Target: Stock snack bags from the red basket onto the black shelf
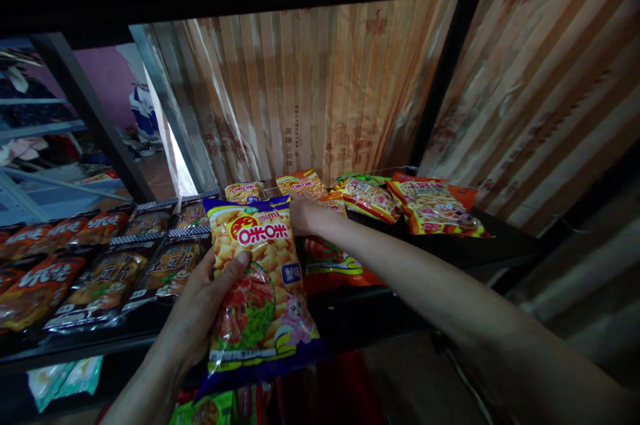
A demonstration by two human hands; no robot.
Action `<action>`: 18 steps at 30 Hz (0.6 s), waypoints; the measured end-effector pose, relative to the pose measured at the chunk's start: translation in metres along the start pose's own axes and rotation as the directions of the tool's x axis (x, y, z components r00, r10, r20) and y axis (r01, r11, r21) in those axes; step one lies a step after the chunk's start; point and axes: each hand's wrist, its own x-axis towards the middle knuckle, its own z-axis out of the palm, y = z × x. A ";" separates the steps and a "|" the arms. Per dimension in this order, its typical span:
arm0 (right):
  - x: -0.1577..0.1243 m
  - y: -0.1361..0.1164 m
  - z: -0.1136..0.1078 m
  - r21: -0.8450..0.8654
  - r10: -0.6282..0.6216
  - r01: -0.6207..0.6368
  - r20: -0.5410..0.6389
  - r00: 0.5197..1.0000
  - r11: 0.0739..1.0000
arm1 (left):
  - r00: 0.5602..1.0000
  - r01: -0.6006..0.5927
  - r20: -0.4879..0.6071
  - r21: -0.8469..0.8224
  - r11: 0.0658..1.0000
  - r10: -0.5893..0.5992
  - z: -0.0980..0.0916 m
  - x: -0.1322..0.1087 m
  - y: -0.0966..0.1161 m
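A blue-and-yellow snack bag (273, 258), with a rabbit and a food picture on its front, is upright in my left hand (207, 298). The thumb presses on the bag's face and the other fingers are behind it. My right hand (306, 215) reaches over the shelf beside the bag's upper right edge. Its fingers are hidden behind that bag, so I cannot see whether they hold anything. Next to the right hand are an orange snack bag (300, 183) at the back and a red-orange snack bag (330, 257) under the wrist.
The dark shelf (480, 238) carries dark potato-slice packets (107, 275) and orange-topped packets (45, 278) on the left. Yellow snack bags (435, 206) lie on the right. A striped sheet (310, 85) backs the shelf. A black post (445, 72) stands at the corner. Green packs (205, 410) sit below.
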 end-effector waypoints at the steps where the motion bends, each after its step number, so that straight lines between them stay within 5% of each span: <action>1: -0.006 -0.005 0.003 -0.027 0.007 -0.007 0.005 1.000 1.000 | 1.000 0.003 0.002 -0.007 1.000 -0.003 -0.001 -0.001 0.000; 6: -0.022 -0.010 0.012 -0.143 0.145 -0.135 0.061 0.988 0.980 | 1.000 0.000 0.018 -0.013 1.000 0.000 -0.001 -0.010 0.002; 13: -0.018 0.001 0.022 -0.233 -0.047 0.063 0.072 0.996 0.971 | 1.000 -0.007 -0.007 0.016 1.000 0.008 0.005 -0.017 0.000; 18: -0.019 0.004 0.021 -0.221 -0.034 0.052 0.087 0.996 0.974 | 1.000 -0.020 -0.002 0.030 0.999 0.020 0.008 -0.015 -0.001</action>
